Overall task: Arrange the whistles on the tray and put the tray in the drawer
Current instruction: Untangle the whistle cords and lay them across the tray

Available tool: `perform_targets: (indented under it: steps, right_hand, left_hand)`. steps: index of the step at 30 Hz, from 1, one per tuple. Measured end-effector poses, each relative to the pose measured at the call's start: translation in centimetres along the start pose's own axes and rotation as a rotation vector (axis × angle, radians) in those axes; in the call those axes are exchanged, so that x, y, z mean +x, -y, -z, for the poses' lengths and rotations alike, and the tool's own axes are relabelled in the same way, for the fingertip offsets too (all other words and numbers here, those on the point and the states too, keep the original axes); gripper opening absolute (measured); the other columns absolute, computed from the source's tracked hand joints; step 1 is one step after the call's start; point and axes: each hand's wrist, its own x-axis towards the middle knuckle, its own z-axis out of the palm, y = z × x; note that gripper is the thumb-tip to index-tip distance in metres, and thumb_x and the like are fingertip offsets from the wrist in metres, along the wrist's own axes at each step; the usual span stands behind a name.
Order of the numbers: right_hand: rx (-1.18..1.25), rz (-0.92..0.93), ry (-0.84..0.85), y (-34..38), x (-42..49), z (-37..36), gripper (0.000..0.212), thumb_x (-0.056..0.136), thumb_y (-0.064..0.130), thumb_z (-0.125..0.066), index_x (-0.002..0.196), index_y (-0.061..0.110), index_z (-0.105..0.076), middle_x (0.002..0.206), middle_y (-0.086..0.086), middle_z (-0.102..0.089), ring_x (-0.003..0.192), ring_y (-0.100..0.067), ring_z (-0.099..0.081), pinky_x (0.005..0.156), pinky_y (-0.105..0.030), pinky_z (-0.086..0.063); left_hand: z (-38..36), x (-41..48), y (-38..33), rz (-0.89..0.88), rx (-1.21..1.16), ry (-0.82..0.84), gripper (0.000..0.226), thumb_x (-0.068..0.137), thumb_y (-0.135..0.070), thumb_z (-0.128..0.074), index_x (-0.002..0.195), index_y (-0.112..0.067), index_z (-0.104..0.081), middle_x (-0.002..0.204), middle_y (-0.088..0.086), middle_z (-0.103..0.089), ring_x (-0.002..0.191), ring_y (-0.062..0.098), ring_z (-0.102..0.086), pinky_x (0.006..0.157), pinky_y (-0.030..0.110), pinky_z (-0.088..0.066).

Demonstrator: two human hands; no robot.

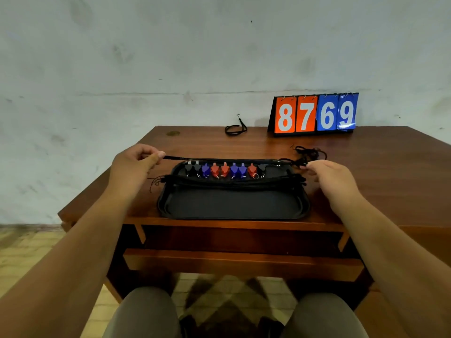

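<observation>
Left hand [136, 164], at centre left of the frame, has thumb and forefinger pinched together on one end of a black cord [219, 159]. Right hand [327, 175], at centre right, pinches the other end with its fingers curled. The cord runs taut between them, along the far rim of the black tray [234, 217], just above the row of whistles [224, 170].

The tray lies on the desk [366, 167] in the middle of the frame, between the two hands, with its near edge at the front edge of the desk. The whistles stand side by side in its far part: two black, one blue, two red, two blue, one red and one black, from left to right. Just below them a bundle of cords [231, 181] lies across the tray from side to side, and the nearer half of the tray shows bare.

A tangle of cords [310, 152] lies on the desk just above the right hand. A looped cord [235, 129] sits at the far edge, and to its right a flip scoreboard [314, 114] reads 8769. Below the tray the drawer [241, 264] stands pulled out.
</observation>
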Motion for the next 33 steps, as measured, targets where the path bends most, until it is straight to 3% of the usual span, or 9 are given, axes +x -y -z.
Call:
perform_targets:
  steps: [3, 6, 9, 16, 21, 24, 27, 30, 33]
  right_hand:
    - [-0.053, 0.047, -0.048, -0.5, -0.6, -0.3, 0.018, 0.101, 0.033, -0.067, 0.099, 0.026, -0.084, 0.104, 0.001, -0.078, 0.107, -0.026, -0.069, 0.08, -0.034, -0.046]
    - [-0.134, 0.08, -0.076, -1.0, -1.2, -0.3, 0.034, 0.099, 0.032, -0.062, 0.105, 0.003, -0.078, 0.088, -0.025, -0.066, 0.074, -0.033, -0.056, 0.067, -0.036, -0.038]
    - [-0.244, 0.096, -0.097, -0.9, -1.6, -0.3, 0.038, 0.098, 0.032, -0.058, 0.103, -0.002, -0.073, 0.069, -0.009, -0.045, 0.065, -0.023, -0.038, 0.061, -0.037, -0.034]
    - [-0.365, 0.144, -0.09, -0.4, -2.5, -0.4, 0.036, 0.1, 0.028, -0.058, 0.091, -0.005, -0.066, 0.075, -0.008, -0.056, 0.067, -0.022, -0.043, 0.061, -0.037, -0.038]
    - [-0.411, 0.174, -0.092, -0.3, -2.7, -0.5, 0.032, 0.098, 0.028, -0.058, 0.082, 0.003, -0.068, 0.091, -0.014, -0.07, 0.069, -0.021, -0.049, 0.059, -0.035, -0.041]
    - [-0.443, 0.183, -0.082, -0.4, -2.5, -0.6, 0.033, 0.099, 0.031, -0.058, 0.081, 0.004, -0.069, 0.09, -0.017, -0.072, 0.069, -0.022, -0.051, 0.058, -0.034, -0.043]
    - [-0.444, 0.178, -0.075, -0.3, -2.4, -0.8, 0.034, 0.099, 0.032, -0.058, 0.084, 0.005, -0.071, 0.089, -0.019, -0.072, 0.068, -0.023, -0.052, 0.057, -0.034, -0.043]
    - [-0.412, 0.159, -0.077, -0.2, -2.5, -0.6, 0.033, 0.1, 0.029, -0.056, 0.086, 0.003, -0.07, 0.081, -0.015, -0.067, 0.065, -0.022, -0.048, 0.056, -0.034, -0.04]
    - [-0.353, 0.129, -0.096, -0.1, -2.4, -0.4, 0.035, 0.101, 0.027, -0.054, 0.096, -0.003, -0.07, 0.079, -0.009, -0.06, 0.064, -0.022, -0.044, 0.057, -0.035, -0.038]
  left_hand:
    - [-0.2, -1.0, 1.0, 0.008, 0.036, 0.009, 0.014, 0.097, -0.038, -0.08, 0.09, -0.025, -0.08, 0.091, -0.006, -0.077, 0.085, 0.008, -0.066, 0.075, 0.024, -0.049]
    - [-0.4, -1.6, 1.9, 0.038, 0.057, 0.013, 0.012, 0.094, -0.038, -0.083, 0.09, -0.027, -0.082, 0.099, -0.008, -0.078, 0.09, 0.01, -0.07, 0.077, 0.024, -0.05]
    - [-0.4, -1.8, 2.0, 0.04, 0.054, 0.027, 0.009, 0.093, -0.034, -0.085, 0.091, -0.026, -0.084, 0.103, -0.009, -0.078, 0.088, 0.008, -0.07, 0.075, 0.022, -0.051]
    - [-0.4, -1.8, 2.7, 0.105, 0.085, 0.126, 0.013, 0.091, -0.035, -0.087, 0.087, -0.024, -0.082, 0.077, 0.003, -0.077, 0.063, 0.022, -0.062, 0.062, 0.036, -0.052]
    - [-0.4, -1.5, 3.1, 0.124, 0.05, 0.127, 0.011, 0.088, -0.033, -0.089, 0.089, -0.025, -0.082, 0.086, 0.007, -0.078, 0.07, 0.023, -0.065, 0.069, 0.04, -0.055]
    - [-0.5, -1.5, 3.0, 0.129, 0.044, 0.115, 0.013, 0.092, -0.036, -0.086, 0.093, -0.024, -0.081, 0.089, 0.005, -0.075, 0.073, 0.02, -0.063, 0.069, 0.039, -0.053]
    - [-0.5, -1.5, 3.0, 0.137, 0.062, 0.073, 0.018, 0.097, -0.044, -0.078, 0.096, -0.026, -0.079, 0.091, 0.0, -0.075, 0.078, 0.02, -0.067, 0.073, 0.037, -0.054]
    - [-0.4, -1.4, 3.0, 0.163, 0.095, 0.037, 0.025, 0.102, -0.049, -0.067, 0.099, -0.027, -0.078, 0.094, 0.008, -0.077, 0.081, 0.027, -0.068, 0.072, 0.036, -0.052]
    - [-0.4, -1.4, 2.9, 0.184, 0.121, 0.016, 0.027, 0.106, -0.045, -0.058, 0.099, -0.029, -0.078, 0.104, -0.005, -0.075, 0.092, 0.024, -0.069, 0.078, 0.037, -0.053]
